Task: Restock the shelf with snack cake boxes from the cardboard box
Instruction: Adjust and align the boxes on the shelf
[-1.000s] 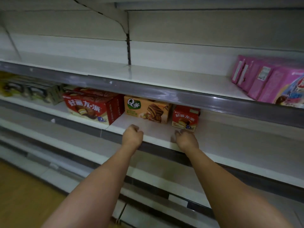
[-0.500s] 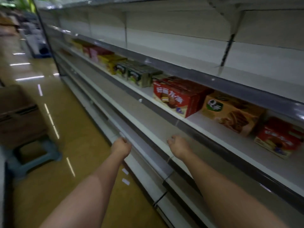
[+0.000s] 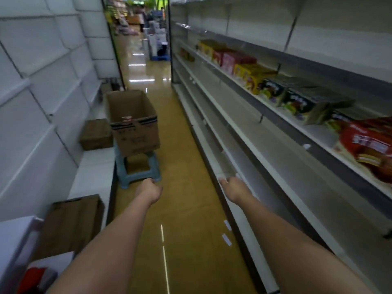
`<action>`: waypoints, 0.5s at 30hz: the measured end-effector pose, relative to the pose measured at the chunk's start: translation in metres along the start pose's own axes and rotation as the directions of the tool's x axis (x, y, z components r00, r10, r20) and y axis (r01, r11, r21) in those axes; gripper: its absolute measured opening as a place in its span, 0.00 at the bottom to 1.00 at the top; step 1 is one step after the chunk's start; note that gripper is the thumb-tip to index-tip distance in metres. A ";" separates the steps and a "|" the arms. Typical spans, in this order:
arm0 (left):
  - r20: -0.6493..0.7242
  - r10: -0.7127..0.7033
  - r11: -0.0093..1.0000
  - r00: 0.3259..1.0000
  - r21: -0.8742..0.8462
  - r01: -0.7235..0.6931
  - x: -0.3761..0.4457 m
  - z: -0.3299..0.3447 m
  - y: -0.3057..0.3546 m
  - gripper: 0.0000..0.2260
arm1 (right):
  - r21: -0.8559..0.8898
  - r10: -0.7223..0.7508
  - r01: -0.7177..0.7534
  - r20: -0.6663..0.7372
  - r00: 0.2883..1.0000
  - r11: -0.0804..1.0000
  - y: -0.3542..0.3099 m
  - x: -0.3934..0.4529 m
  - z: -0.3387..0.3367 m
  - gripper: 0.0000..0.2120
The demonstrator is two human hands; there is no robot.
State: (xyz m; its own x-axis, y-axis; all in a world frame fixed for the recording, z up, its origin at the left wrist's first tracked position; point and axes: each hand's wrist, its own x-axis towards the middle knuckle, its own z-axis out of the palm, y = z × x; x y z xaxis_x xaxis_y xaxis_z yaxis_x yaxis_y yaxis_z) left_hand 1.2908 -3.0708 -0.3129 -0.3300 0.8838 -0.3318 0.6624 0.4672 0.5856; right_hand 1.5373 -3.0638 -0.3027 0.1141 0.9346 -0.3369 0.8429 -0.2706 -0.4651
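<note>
An open cardboard box (image 3: 135, 124) stands on a blue plastic stool (image 3: 137, 172) on the left side of the aisle, ahead of me. A bit of red and white packaging (image 3: 127, 118) shows inside it. The shelf (image 3: 275, 170) runs along the right, with a red snack cake box (image 3: 369, 147), dark boxes (image 3: 297, 102), yellow boxes (image 3: 252, 77) and pink boxes (image 3: 231, 60) on one level. My left hand (image 3: 149, 190) hangs just in front of the stool, fingers loosely curled, holding nothing. My right hand (image 3: 233, 187) is over the lower shelf edge, also holding nothing.
A small closed carton (image 3: 96, 134) sits on the low white ledge at left, and a flattened brown carton (image 3: 72, 221) lies nearer me. White shelving lines the left. The yellow floor (image 3: 180, 209) runs on to stacked goods (image 3: 158, 45) far down the aisle.
My view has swung left from the shelf front to look down the aisle. Both hands have come away from the shelf edge and dropped lower; the cardboard box is now in sight.
</note>
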 end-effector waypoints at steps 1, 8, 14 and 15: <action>-0.003 -0.012 1.000 1.000 -0.004 0.012 0.010 -0.006 -0.007 0.23 | -0.018 -0.019 0.019 0.022 1.000 1.000 -0.014 0.008 0.006 0.29; 0.004 -0.113 0.993 0.994 -0.021 0.113 0.081 -0.034 -0.046 0.22 | -0.058 -0.112 0.124 0.175 0.978 0.991 -0.097 0.085 0.053 0.29; -0.046 -0.209 0.976 0.977 -0.076 0.205 0.174 -0.056 -0.045 0.22 | -0.112 -0.163 0.195 0.241 0.957 0.974 -0.156 0.184 0.065 0.30; -0.064 -0.212 0.976 0.975 -0.073 0.207 0.191 -0.061 -0.040 0.22 | -0.117 -0.175 0.208 0.245 0.954 0.971 -0.166 0.203 0.063 0.30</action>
State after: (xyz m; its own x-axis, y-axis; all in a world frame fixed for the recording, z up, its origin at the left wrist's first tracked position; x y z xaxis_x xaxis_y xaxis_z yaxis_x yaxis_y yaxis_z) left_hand 1.1606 -2.9186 -0.3547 -0.5051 0.7647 -0.4001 0.5291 0.6406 0.5564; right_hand 1.3872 -2.8436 -0.3458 -0.1674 0.8818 -0.4409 0.9037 -0.0415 -0.4263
